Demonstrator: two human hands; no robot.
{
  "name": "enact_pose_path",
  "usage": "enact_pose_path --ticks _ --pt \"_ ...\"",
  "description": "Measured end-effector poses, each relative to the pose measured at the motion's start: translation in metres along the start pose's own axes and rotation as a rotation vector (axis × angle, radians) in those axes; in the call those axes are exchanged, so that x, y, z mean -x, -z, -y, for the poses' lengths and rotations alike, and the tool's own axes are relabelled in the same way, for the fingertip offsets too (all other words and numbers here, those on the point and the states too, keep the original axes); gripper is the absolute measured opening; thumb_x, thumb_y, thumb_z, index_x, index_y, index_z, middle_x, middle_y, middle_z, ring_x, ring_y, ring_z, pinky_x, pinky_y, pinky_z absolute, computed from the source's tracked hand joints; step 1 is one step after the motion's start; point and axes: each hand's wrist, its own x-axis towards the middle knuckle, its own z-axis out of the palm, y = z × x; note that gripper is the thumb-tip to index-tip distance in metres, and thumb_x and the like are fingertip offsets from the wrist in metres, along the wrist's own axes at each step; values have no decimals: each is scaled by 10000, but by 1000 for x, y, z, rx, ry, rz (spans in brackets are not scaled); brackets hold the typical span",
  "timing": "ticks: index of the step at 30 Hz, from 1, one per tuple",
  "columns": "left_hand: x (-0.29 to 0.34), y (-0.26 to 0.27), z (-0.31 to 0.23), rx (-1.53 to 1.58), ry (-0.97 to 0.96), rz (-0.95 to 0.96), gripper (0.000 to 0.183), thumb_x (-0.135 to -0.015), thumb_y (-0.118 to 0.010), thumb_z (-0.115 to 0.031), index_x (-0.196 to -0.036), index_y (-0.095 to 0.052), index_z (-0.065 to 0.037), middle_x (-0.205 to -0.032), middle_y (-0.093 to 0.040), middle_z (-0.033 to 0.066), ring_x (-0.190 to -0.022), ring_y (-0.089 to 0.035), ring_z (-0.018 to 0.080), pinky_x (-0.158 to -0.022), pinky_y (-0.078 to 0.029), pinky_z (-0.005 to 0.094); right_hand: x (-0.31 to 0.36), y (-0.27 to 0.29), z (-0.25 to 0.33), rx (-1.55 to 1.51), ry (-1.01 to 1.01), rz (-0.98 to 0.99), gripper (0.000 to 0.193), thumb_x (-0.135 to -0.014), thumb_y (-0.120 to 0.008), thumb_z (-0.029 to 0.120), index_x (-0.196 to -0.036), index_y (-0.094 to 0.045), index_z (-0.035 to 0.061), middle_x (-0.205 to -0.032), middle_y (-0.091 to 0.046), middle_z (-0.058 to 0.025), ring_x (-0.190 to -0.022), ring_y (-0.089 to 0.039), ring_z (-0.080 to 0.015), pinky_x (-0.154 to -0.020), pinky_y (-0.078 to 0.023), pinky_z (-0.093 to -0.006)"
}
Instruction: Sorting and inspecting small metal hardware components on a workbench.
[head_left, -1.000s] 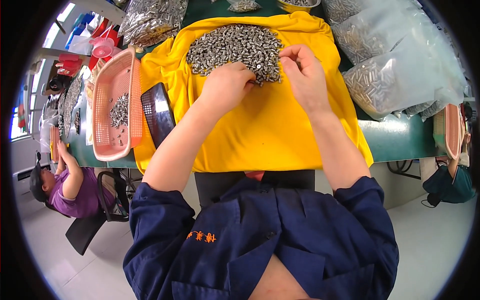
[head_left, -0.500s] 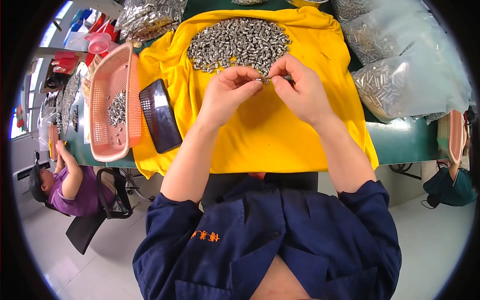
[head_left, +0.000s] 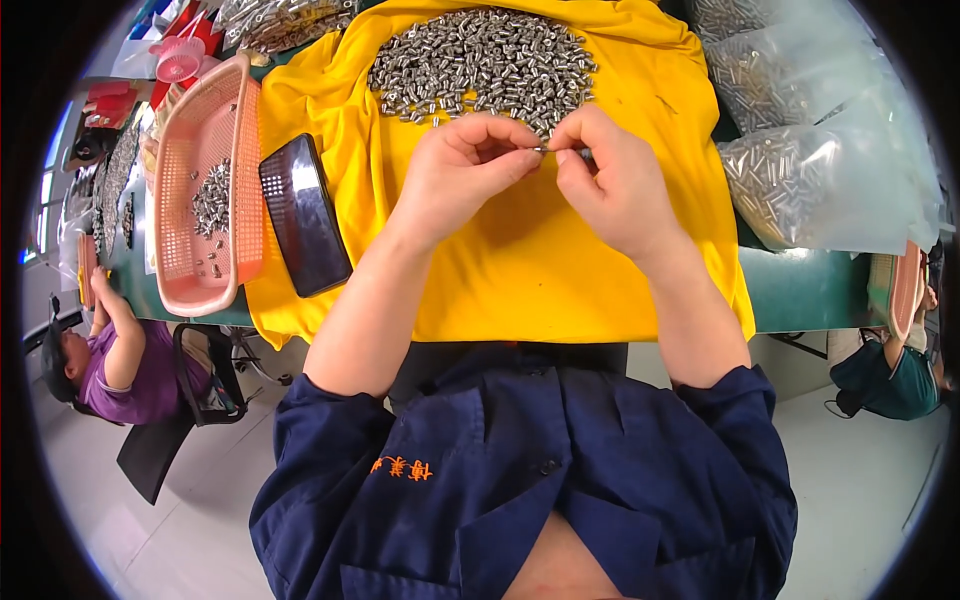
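My left hand (head_left: 465,170) and my right hand (head_left: 615,180) meet fingertip to fingertip over a yellow cloth (head_left: 520,280). Thumb and forefinger of the left pinch a small metal piece (head_left: 541,149), mostly covered by the fingers. The right hand is closed too, its pinch touching the same spot; a bit of something dark shows among its fingers, too small to name. Just beyond both hands spreads a heap of small silvery metal cylinders (head_left: 480,65) on the cloth.
At the left stands a pink plastic basket (head_left: 245,200) with some metal cylinders (head_left: 212,200) inside. Beside it lies a dark phone-like slab (head_left: 306,215). Clear bags of metal parts (head_left: 780,185) sit at the right. Co-workers (head_left: 120,370) sit on both sides.
The view has shifted a little, so the basket and slab sit further left. My fingertips have come closer together, the right hand now meeting the left at the small piece.
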Motion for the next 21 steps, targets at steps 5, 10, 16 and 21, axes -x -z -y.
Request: enact_pose_path --ticks 5,10,16,21 --pt "2 -1 1 -110 -8 -45 105 -745 -627 13 -848 -616 0 -807 -627 18 -729 -575 62 -658 -469 184 0 -4 1 179 123 -30 73 -724 -496 27 -775 -443 35 -663 -517 -132 -638 -516 -326 -557 -407 -404" --pt "0 -4 2 -472 -65 -38 119 -776 -594 -20 -891 -624 -13 -796 -632 20 -729 -574 59 -647 -470 201 0 -8 -9 268 158 -6 71 -730 -498 35 -784 -454 38 -662 -519 -136 -629 -515 -322 -556 -410 -398" --pt "-2 3 1 -337 -69 -151 132 -791 -586 -39 -918 -618 -19 -788 -619 6 -707 -555 54 -644 -450 193 0 1 -3 6 -60 -67 63 -755 -515 52 -810 -492 32 -634 -523 -85 -543 -491 -195 -518 -406 -305" --pt "-2 7 0 -107 -58 -71 131 -797 -599 -44 -928 -608 -36 -794 -577 -29 -714 -515 36 -651 -424 177 2 -3 -4 -128 -74 -61 62 -769 -519 55 -819 -500 24 -657 -530 -55 -575 -475 -118 -541 -405 -251"
